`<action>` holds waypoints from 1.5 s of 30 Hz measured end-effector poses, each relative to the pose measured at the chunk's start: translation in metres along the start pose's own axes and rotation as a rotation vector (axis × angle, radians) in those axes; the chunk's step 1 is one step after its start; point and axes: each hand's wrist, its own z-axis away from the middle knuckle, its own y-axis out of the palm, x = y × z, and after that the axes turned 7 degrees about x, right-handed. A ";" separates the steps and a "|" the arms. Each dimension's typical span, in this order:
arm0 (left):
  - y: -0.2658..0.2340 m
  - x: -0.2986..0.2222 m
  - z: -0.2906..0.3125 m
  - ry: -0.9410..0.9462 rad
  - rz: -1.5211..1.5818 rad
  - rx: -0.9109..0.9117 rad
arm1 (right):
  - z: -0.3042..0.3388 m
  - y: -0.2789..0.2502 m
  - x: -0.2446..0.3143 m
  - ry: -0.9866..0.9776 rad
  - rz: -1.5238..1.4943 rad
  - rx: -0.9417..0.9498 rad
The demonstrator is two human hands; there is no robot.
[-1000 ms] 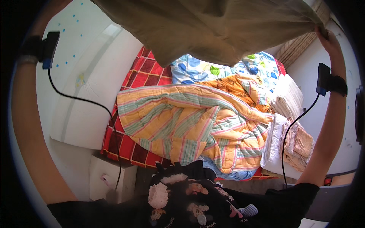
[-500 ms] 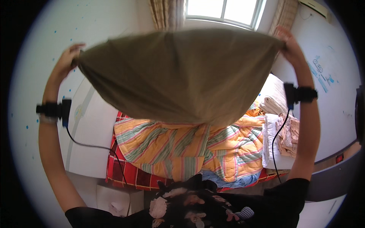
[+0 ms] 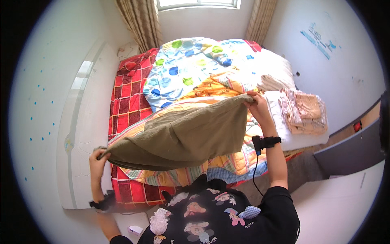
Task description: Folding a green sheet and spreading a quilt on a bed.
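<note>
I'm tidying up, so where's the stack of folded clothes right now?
In the head view, the stack of folded clothes sits on the bed's right edge, just right of the right hand gripping the olive cloth.

You held matt olive cloth (image 3: 185, 136), soft, creased. Striped quilt (image 3: 227, 162) looked cotton, matt; red checked sheet (image 3: 128, 101) same. Headboard (image 3: 87, 122) smooth, glossy white. Folded towels (image 3: 302, 112) looked nubby.

Both hands (image 3: 98, 156) (image 3: 255, 102) clenched, arms spread

The left hand (image 3: 98, 156) and right hand (image 3: 256, 104) are gripping an olive-green cloth (image 3: 183, 136) by its corners, stretching it over the bed (image 3: 128, 101) from eight to two o'clock.
</note>
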 end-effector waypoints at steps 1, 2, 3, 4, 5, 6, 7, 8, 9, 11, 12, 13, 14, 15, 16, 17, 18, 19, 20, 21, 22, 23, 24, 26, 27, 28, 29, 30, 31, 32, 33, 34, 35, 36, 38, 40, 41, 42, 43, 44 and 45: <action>0.012 0.010 0.011 0.045 0.043 -0.058 | 0.010 -0.008 -0.010 0.022 -0.088 -0.025; 0.024 0.014 0.018 0.034 0.026 -0.075 | 0.021 -0.019 -0.023 0.020 -0.130 -0.056; 0.036 0.011 0.028 -0.028 0.076 -0.054 | 0.033 -0.031 -0.036 0.018 -0.155 -0.073; 0.047 0.018 0.034 -0.023 0.111 -0.059 | 0.047 -0.034 -0.047 -0.029 -0.130 -0.088; 0.056 0.025 0.044 -0.026 0.142 -0.080 | 0.054 -0.032 -0.059 -0.066 -0.110 -0.089; 0.061 0.033 0.056 -0.049 0.145 -0.100 | 0.063 -0.031 -0.069 -0.072 -0.131 -0.055; 0.068 0.039 0.063 -0.068 0.156 -0.118 | 0.069 -0.038 -0.080 -0.062 -0.123 -0.079; 0.075 0.036 0.062 -0.135 0.199 -0.100 | 0.076 -0.045 -0.089 -0.084 -0.075 -0.134; 0.082 0.036 0.059 -0.140 0.199 -0.078 | 0.082 -0.053 -0.096 -0.105 -0.026 -0.185; 0.088 0.038 0.065 -0.092 0.144 -0.123 | 0.086 -0.063 -0.110 -0.094 0.012 -0.193; 0.090 0.038 0.067 -0.093 0.145 -0.129 | 0.088 -0.067 -0.117 -0.097 0.038 -0.241; 0.092 0.036 0.068 -0.105 0.140 -0.128 | 0.090 -0.072 -0.122 -0.101 0.064 -0.288; 0.094 0.035 0.069 -0.093 0.120 -0.128 | 0.092 -0.074 -0.125 -0.092 0.176 -0.322; 0.095 0.034 0.069 -0.081 0.099 -0.128 | 0.092 -0.079 -0.128 -0.069 0.340 -0.357; 0.097 0.034 0.069 -0.106 0.118 -0.134 | 0.093 -0.082 -0.130 -0.074 0.517 -0.369; 0.098 0.033 0.070 -0.118 0.115 -0.138 | 0.093 -0.085 -0.132 -0.081 0.694 -0.376; 0.099 0.029 0.069 -0.131 0.090 -0.122 | 0.095 -0.088 -0.135 -0.069 0.946 -0.441; 0.101 0.025 0.068 -0.146 0.065 -0.107 | 0.097 -0.080 -0.133 -0.061 1.109 -0.496; 0.104 0.016 0.065 -0.087 0.073 -0.103 | 0.098 -0.082 -0.135 -0.178 1.262 -0.494; 0.106 0.015 0.063 -0.094 0.069 -0.104 | 0.099 -0.085 -0.136 -0.298 1.412 -0.490; 0.107 0.014 0.065 -0.084 0.068 -0.108 | 0.099 -0.082 -0.135 -0.285 1.467 -0.471; 0.106 0.015 0.067 -0.075 0.067 -0.113 | 0.100 -0.079 -0.135 -0.280 1.458 -0.456; 0.105 0.017 0.069 -0.067 0.062 -0.116 | 0.100 -0.076 -0.137 -0.220 1.525 -0.417; 0.108 0.018 0.063 -0.103 0.082 -0.092 | 0.106 -0.068 -0.132 -0.185 1.624 -0.382; 0.111 0.018 0.061 -0.137 0.103 -0.071 | 0.109 -0.071 -0.133 -0.181 1.624 -0.380; 0.112 0.016 0.060 -0.130 0.105 -0.084 | 0.109 -0.076 -0.134 -0.247 1.676 -0.332; 0.112 0.016 0.060 -0.138 0.100 -0.092 | 0.110 -0.079 -0.134 -0.316 1.726 -0.283; 0.113 0.016 0.060 -0.104 0.079 -0.087 | 0.112 -0.081 -0.135 -0.256 1.702 -0.244; 0.114 0.016 0.059 -0.066 0.059 -0.077 | 0.114 -0.083 -0.135 -0.254 1.699 -0.237; 0.115 0.016 0.058 -0.048 0.092 -0.076 | 0.116 -0.086 -0.137 -0.222 1.701 -0.219; 0.116 0.017 0.056 -0.051 0.091 -0.079 | 0.117 -0.089 -0.138 -0.190 1.704 -0.202; 0.115 0.016 0.057 -0.055 0.096 -0.085 | 0.117 -0.090 -0.138 -0.185 1.706 -0.190; 0.114 0.015 0.057 -0.058 0.101 -0.090 | 0.118 -0.090 -0.138 -0.184 1.702 -0.183; 0.111 0.015 0.058 -0.105 0.107 -0.086 | 0.119 -0.090 -0.137 -0.163 1.705 -0.183; 0.107 0.019 0.057 -0.123 0.113 -0.098 | 0.120 -0.096 -0.134 -0.143 1.712 -0.182; 0.101 0.026 0.056 -0.166 0.130 -0.123 | 0.122 -0.115 -0.128 -0.131 1.717 -0.382; 0.098 0.029 0.057 -0.166 0.128 -0.122 | 0.124 -0.125 -0.128 -0.130 1.716 -0.382; 0.095 0.033 0.058 -0.163 0.136 -0.138 | 0.125 -0.136 -0.129 -0.117 1.679 -0.459; 0.094 0.036 0.059 -0.160 0.146 -0.155 | 0.125 -0.140 -0.130 -0.105 1.640 -0.532; 0.093 0.036 0.060 -0.156 0.131 -0.154 | 0.126 -0.144 -0.131 -0.099 1.645 -0.539; 0.092 0.037 0.061 -0.157 0.130 -0.155 | 0.127 -0.149 -0.131 -0.098 1.644 -0.537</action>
